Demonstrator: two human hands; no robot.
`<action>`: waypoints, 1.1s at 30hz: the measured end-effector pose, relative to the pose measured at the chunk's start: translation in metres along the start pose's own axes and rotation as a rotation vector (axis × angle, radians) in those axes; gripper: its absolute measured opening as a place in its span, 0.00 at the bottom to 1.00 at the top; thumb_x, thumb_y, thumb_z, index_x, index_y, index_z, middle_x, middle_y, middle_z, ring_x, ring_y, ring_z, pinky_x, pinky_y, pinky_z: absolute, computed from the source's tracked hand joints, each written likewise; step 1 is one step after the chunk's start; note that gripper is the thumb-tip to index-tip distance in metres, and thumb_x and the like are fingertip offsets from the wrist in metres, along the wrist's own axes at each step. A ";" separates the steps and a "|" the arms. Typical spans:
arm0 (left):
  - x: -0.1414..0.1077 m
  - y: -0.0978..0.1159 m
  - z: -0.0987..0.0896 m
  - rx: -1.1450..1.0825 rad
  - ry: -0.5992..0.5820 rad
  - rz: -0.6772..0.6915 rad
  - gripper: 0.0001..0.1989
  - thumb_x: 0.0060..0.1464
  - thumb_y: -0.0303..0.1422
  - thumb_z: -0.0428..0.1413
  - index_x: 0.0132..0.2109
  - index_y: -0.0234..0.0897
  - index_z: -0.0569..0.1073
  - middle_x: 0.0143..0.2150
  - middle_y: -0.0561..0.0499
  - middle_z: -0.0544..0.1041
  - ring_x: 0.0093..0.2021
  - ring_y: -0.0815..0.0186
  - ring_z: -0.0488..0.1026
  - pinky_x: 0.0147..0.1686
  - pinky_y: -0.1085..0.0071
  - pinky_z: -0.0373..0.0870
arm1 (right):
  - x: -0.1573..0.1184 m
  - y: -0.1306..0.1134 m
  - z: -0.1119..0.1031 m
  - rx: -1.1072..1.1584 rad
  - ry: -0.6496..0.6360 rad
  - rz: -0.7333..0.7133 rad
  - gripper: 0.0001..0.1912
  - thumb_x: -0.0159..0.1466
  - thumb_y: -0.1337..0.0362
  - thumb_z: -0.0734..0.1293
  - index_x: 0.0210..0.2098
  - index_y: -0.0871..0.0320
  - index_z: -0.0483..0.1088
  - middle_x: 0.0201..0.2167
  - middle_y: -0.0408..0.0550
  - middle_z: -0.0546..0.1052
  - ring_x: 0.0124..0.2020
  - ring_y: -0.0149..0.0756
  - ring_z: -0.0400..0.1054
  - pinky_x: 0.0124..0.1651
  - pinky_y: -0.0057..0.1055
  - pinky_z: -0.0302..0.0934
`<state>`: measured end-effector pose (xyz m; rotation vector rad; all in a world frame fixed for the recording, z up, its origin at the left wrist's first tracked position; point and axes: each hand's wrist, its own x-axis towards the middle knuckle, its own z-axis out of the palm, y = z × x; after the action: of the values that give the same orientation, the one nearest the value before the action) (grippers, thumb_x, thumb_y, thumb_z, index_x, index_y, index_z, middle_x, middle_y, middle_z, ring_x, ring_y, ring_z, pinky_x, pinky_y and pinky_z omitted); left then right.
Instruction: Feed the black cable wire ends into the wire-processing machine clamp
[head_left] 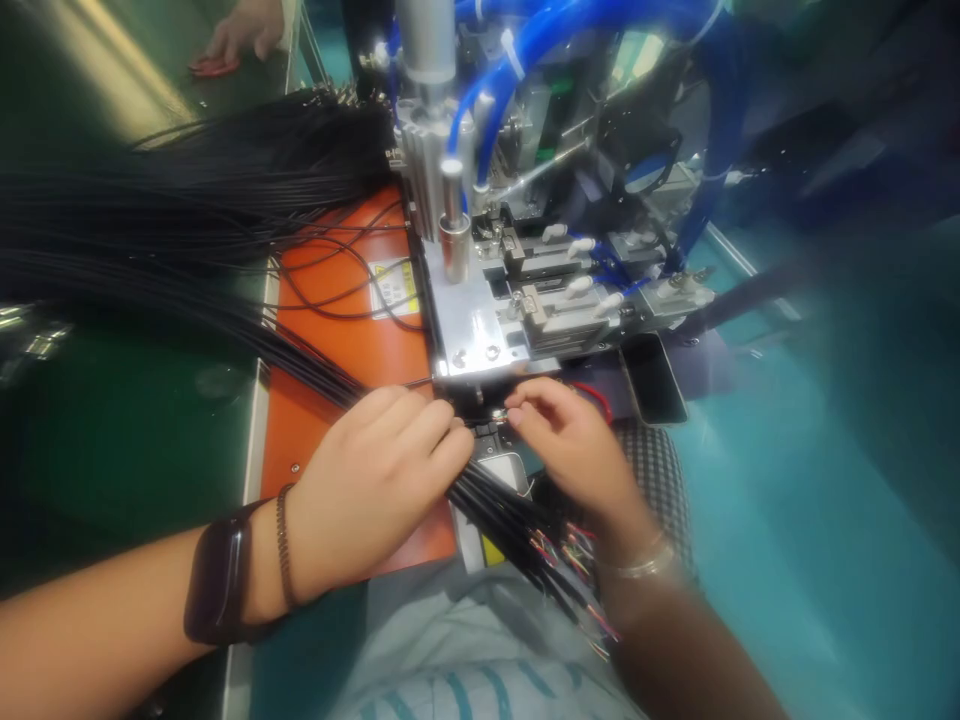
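My left hand (382, 480) is closed around a bundle of black cables (499, 510). Stripped ends with thin coloured wires (570, 555) fan out past it, beside my right forearm. My right hand (566, 440) pinches at the front of the machine, thumb and index finger together. Small wire ends (499, 415) show at those fingertips, just below the edge of the machine's metal plate (472, 335). Exactly how the fingers grip them is hard to see. A single cable runs from the left hand's side toward that spot.
A large heap of black cables (187, 190) lies at the left, over the orange base plate (337, 300). Blue air hoses (585, 25) arch above the machine's cylinders. A phone (652, 378) lies at the right. Another person's hand (244, 35) rests on the far green table.
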<state>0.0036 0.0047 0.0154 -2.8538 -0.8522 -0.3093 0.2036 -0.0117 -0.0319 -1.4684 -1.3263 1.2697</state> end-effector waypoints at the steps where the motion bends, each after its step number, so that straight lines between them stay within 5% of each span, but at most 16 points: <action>1: 0.001 0.001 0.000 0.012 -0.024 -0.006 0.08 0.55 0.24 0.49 0.36 0.35 0.72 0.31 0.48 0.69 0.30 0.61 0.63 0.31 0.63 0.64 | 0.000 -0.001 0.001 -0.013 0.000 0.018 0.04 0.61 0.63 0.63 0.31 0.57 0.67 0.27 0.40 0.67 0.27 0.29 0.59 0.29 0.26 0.54; 5: 0.000 0.010 -0.001 0.062 -0.109 -0.056 0.09 0.51 0.21 0.49 0.32 0.33 0.73 0.26 0.48 0.68 0.27 0.60 0.63 0.28 0.62 0.64 | 0.004 -0.002 0.006 0.001 -0.021 0.141 0.07 0.61 0.62 0.62 0.28 0.57 0.65 0.23 0.38 0.63 0.23 0.28 0.55 0.25 0.25 0.51; 10: -0.008 0.027 -0.003 0.136 -0.072 -0.096 0.15 0.52 0.23 0.49 0.45 0.23 0.74 0.45 0.37 0.73 0.44 0.51 0.68 0.38 0.58 0.69 | 0.001 0.004 0.003 -0.020 -0.013 0.099 0.07 0.62 0.61 0.63 0.30 0.57 0.66 0.24 0.39 0.66 0.24 0.28 0.58 0.27 0.25 0.54; 14: -0.011 0.030 -0.006 0.171 -0.133 -0.127 0.19 0.49 0.21 0.52 0.50 0.22 0.72 0.33 0.42 0.73 0.35 0.55 0.69 0.31 0.61 0.69 | -0.011 0.003 -0.014 -0.196 0.033 -0.096 0.09 0.63 0.65 0.64 0.44 0.54 0.70 0.32 0.43 0.70 0.31 0.31 0.64 0.34 0.28 0.59; 20: -0.006 0.019 -0.011 0.028 -0.206 -0.173 0.13 0.46 0.24 0.57 0.42 0.28 0.75 0.29 0.47 0.71 0.31 0.57 0.68 0.30 0.60 0.70 | -0.028 -0.010 -0.027 -0.324 -0.385 -0.690 0.14 0.64 0.71 0.64 0.47 0.49 0.72 0.38 0.45 0.73 0.39 0.34 0.64 0.43 0.33 0.61; 26: -0.006 0.004 -0.002 -0.016 -0.169 -0.224 0.11 0.49 0.21 0.54 0.41 0.31 0.74 0.37 0.45 0.75 0.36 0.57 0.70 0.37 0.58 0.73 | -0.024 -0.001 -0.008 -0.163 -0.211 -0.802 0.14 0.65 0.72 0.63 0.48 0.53 0.70 0.36 0.46 0.75 0.39 0.34 0.65 0.43 0.36 0.62; 33: -0.005 0.003 -0.005 0.026 0.108 -0.108 0.16 0.54 0.19 0.43 0.42 0.29 0.74 0.40 0.43 0.77 0.38 0.58 0.73 0.36 0.61 0.74 | -0.016 0.006 0.002 -0.148 0.003 -0.687 0.12 0.62 0.74 0.66 0.42 0.55 0.73 0.34 0.46 0.75 0.38 0.33 0.67 0.41 0.33 0.63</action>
<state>0.0002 -0.0017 0.0191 -2.7437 -0.9830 -0.4567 0.2034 -0.0288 -0.0351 -0.9597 -1.7462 0.7290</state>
